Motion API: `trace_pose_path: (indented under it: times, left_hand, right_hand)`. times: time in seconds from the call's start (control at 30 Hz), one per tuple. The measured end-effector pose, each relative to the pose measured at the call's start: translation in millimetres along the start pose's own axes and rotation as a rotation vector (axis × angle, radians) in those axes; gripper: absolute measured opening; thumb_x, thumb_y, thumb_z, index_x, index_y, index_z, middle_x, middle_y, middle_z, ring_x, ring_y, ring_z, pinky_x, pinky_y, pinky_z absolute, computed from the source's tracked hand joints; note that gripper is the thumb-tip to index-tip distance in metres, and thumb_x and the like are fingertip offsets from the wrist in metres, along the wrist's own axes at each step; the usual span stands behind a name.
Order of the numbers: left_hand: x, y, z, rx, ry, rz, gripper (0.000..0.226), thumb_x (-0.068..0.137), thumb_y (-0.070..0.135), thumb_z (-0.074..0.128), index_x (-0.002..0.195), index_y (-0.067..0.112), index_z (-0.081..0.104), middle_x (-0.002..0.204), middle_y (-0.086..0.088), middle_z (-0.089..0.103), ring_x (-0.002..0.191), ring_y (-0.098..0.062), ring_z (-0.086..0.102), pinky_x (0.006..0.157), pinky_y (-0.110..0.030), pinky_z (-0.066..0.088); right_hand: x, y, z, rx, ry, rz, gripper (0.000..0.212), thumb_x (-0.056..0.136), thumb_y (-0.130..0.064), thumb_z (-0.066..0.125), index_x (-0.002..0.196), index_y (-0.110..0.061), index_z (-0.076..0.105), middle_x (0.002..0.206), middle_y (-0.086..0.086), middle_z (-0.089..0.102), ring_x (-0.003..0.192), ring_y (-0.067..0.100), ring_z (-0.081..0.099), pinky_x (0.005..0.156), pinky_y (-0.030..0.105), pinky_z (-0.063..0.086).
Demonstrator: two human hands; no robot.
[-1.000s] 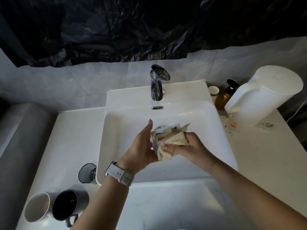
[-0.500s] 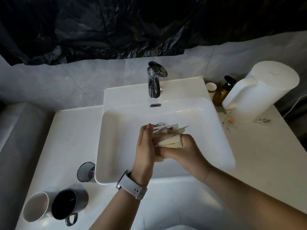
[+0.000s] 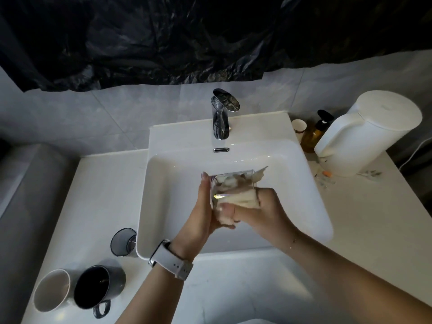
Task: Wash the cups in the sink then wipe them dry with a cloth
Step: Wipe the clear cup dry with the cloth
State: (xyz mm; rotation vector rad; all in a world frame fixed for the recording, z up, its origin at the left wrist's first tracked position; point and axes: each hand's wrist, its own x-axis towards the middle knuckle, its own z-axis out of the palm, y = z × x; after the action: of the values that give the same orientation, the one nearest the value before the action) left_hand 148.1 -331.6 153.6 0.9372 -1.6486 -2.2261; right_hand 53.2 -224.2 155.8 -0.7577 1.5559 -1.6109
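Over the white sink (image 3: pixel 177 183) I hold a clear glass cup (image 3: pixel 230 181). My left hand (image 3: pixel 202 211) grips its left side, fingers up along the wall. My right hand (image 3: pixel 264 209) grips a cream cloth (image 3: pixel 245 198) that is stuffed into and wrapped against the glass. On the counter at the lower left stand a white cup (image 3: pixel 52 289) and a black mug (image 3: pixel 98 286) with its handle toward me. A small dark tumbler (image 3: pixel 124 242) stands by the sink's front left corner.
A chrome tap (image 3: pixel 222 115) rises behind the basin, with no water running. At the right stand a white kettle (image 3: pixel 371 132), an amber pump bottle (image 3: pixel 315 133) and a paper cup (image 3: pixel 299 127). Small scraps lie on the right counter.
My left hand has turned from cupping the glass beneath to gripping its side. The glass now shows more clearly, with the cloth pushed deeper into it by my right hand.
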Motion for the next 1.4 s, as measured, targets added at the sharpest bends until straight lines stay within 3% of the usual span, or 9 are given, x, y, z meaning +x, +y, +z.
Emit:
trace_pose_path:
  times: [0.2, 0.33, 0.53, 0.7, 0.87, 1.0, 1.13, 1.3, 1.4]
  left_hand:
    - [-1.4, -0.2, 4.7, 0.054, 0.032, 0.076, 0.066, 0.105, 0.047, 0.017, 0.08, 0.039, 0.077, 0.086, 0.007, 0.076, 0.081, -0.005, 0.069, 0.072, -0.022, 0.051]
    - [-4.3, -22.1, -4.6, 0.202, 0.064, 0.317, 0.051, 0.104, 0.045, 0.019, 0.109, 0.019, 0.063, 0.097, 0.011, 0.073, 0.097, -0.004, 0.067, 0.083, -0.02, 0.048]
    - [-12.5, -37.3, -20.9, 0.683, 0.014, 0.615, 0.059, 0.094, 0.07, 0.027, 0.118, 0.019, 0.042, 0.096, 0.023, 0.056, 0.083, -0.003, 0.056, 0.071, -0.016, 0.041]
    - [-8.5, -12.1, -7.8, 0.061, -0.105, 0.225, 0.048, 0.097, 0.064, 0.026, 0.114, 0.03, 0.056, 0.092, 0.013, 0.067, 0.066, -0.013, 0.054, 0.057, -0.021, 0.042]
    - [-4.3, -5.0, -12.2, -0.081, -0.142, -0.048, 0.071, 0.098, 0.065, 0.023, 0.123, 0.016, 0.068, 0.124, -0.016, 0.066, 0.11, -0.038, 0.059, 0.088, -0.041, 0.042]
    - [-11.5, -13.0, -6.7, 0.272, 0.089, 0.407, 0.043, 0.101, 0.048, 0.026, 0.113, 0.019, 0.055, 0.105, 0.01, 0.069, 0.102, -0.012, 0.065, 0.085, -0.027, 0.049]
    - [-17.6, -22.4, -21.5, 0.698, 0.008, 0.706, 0.038, 0.099, 0.058, 0.026, 0.122, 0.031, 0.041, 0.111, 0.006, 0.054, 0.099, -0.002, 0.054, 0.083, -0.018, 0.041]
    - [-5.2, -5.4, -12.6, -0.101, -0.133, 0.074, 0.07, 0.093, 0.071, 0.027, 0.129, 0.017, 0.053, 0.088, -0.004, 0.066, 0.067, -0.017, 0.057, 0.056, -0.027, 0.042]
    - [-7.2, -2.6, -14.5, -0.218, -0.226, -0.021, 0.069, 0.097, 0.064, 0.022, 0.12, 0.018, 0.068, 0.106, -0.015, 0.069, 0.091, -0.026, 0.065, 0.07, -0.032, 0.049]
  right_hand:
    - [-8.6, 10.3, 6.9, -0.206, 0.029, -0.15, 0.037, 0.074, -0.039, 0.08, 0.102, -0.016, 0.076, 0.097, -0.002, 0.076, 0.092, 0.016, 0.072, 0.085, 0.046, 0.057]
    - [-9.9, -5.7, 12.3, 0.152, 0.03, 0.061, 0.02, 0.078, -0.007, 0.077, 0.098, -0.005, 0.075, 0.096, 0.009, 0.076, 0.092, 0.019, 0.072, 0.078, 0.027, 0.056]
    - [7.6, -17.8, -9.9, 0.49, -0.205, 0.644, 0.021, 0.079, -0.025, 0.061, 0.094, -0.012, 0.067, 0.094, 0.005, 0.068, 0.086, 0.015, 0.066, 0.086, 0.029, 0.052]
    - [-4.1, 0.5, 2.8, 0.212, -0.037, 0.15, 0.03, 0.074, -0.022, 0.078, 0.096, -0.002, 0.074, 0.095, 0.012, 0.073, 0.089, 0.022, 0.069, 0.086, 0.039, 0.054]
    - [-15.3, 19.4, 13.6, -0.348, 0.091, -0.25, 0.038, 0.075, -0.044, 0.075, 0.102, -0.017, 0.076, 0.098, -0.008, 0.075, 0.092, 0.008, 0.071, 0.084, 0.036, 0.057]
    - [-3.7, -3.7, 12.7, 0.226, -0.001, 0.132, 0.026, 0.083, -0.017, 0.072, 0.104, -0.002, 0.071, 0.106, 0.011, 0.073, 0.1, 0.021, 0.069, 0.089, 0.034, 0.054]
    - [10.6, -24.8, -7.6, 0.426, -0.227, 0.531, 0.037, 0.082, -0.031, 0.064, 0.114, -0.011, 0.062, 0.113, 0.012, 0.062, 0.105, 0.019, 0.061, 0.1, 0.033, 0.046]
    - [-2.1, -14.9, 3.0, -0.301, -0.046, -0.163, 0.024, 0.083, -0.034, 0.072, 0.096, -0.014, 0.076, 0.087, 0.002, 0.076, 0.082, 0.013, 0.072, 0.079, 0.035, 0.058]
    - [-0.5, 5.4, 5.0, -0.807, -0.041, -0.414, 0.042, 0.079, -0.056, 0.066, 0.105, -0.024, 0.074, 0.097, -0.006, 0.075, 0.089, 0.015, 0.071, 0.077, 0.035, 0.056]
